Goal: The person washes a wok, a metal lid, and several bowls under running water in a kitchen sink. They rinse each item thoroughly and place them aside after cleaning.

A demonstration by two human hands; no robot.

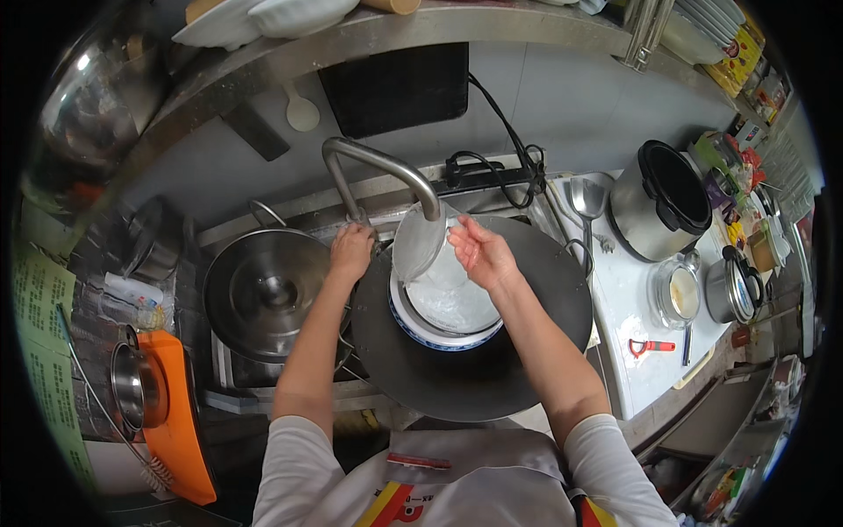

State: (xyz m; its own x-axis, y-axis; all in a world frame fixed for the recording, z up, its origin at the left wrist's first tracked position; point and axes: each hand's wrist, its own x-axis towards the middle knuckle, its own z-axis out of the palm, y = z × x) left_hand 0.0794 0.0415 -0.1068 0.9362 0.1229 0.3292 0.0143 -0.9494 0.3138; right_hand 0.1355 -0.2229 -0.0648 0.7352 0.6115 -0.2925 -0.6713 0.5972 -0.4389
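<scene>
My left hand (353, 249) grips the base of the steel tap (388, 161), where its handle would be; the fingers hide that part. My wet right hand (484, 253) is raised beside the spout, palm up, fingers loosely curled and holding nothing that I can see. Under the spout, a translucent round dish (419, 245) tilts on edge; what supports it is unclear. Below it, a pale, wet bowl or plate (454, 300) rests in a white bowl with a blue patterned rim (442, 344). This stack sits inside a large dark wok (474, 388).
A steel pan (270, 329) stands left of the wok. On the right, a white worktop (625, 290) carries a spatula (587, 201), a cooker pot (649, 204), a glass jar (678, 293) and a red peeler (652, 346). An orange board (181, 421) stands lower left. A shelf (461, 20) crosses above.
</scene>
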